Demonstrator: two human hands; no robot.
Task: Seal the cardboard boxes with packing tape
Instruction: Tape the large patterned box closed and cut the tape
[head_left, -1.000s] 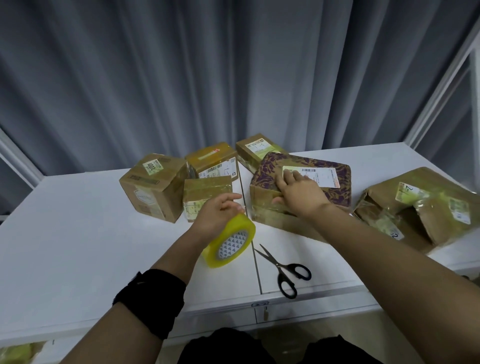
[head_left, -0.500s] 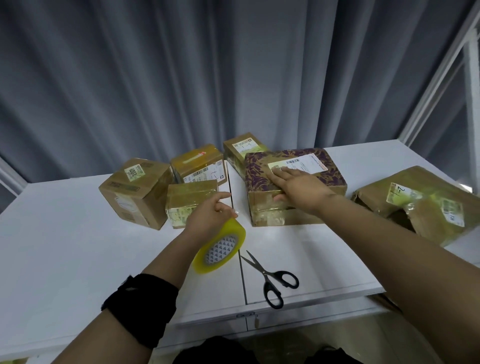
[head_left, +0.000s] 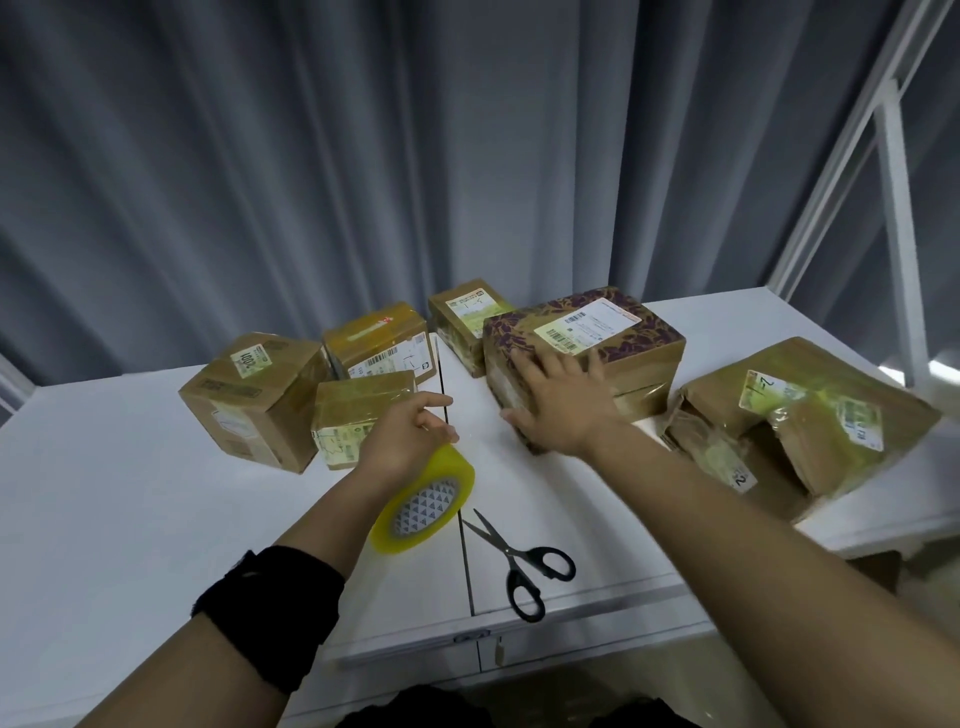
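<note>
Just right of frame centre, the right hand (head_left: 561, 410) lies with fingers spread flat on the near left corner of the purple-patterned box (head_left: 631, 340). This is a brown carton with a white barcode label on top and glossy tape on its sides. To its left, the left hand (head_left: 400, 441) grips the yellow tape roll (head_left: 423, 506) above the white table (head_left: 104, 493).

Yellow translucent tape roll (head_left: 423, 506) with a core of small dark triangles on white; brown box (head_left: 649, 332) printed with purple foliage, bearing a white label (head_left: 587, 325); plain brown boxes (head_left: 249, 400); black-handled scissors (head_left: 519, 564); black wristband (head_left: 270, 613); white table (head_left: 104, 493); grey-blue curtain (head_left: 363, 156).
</note>
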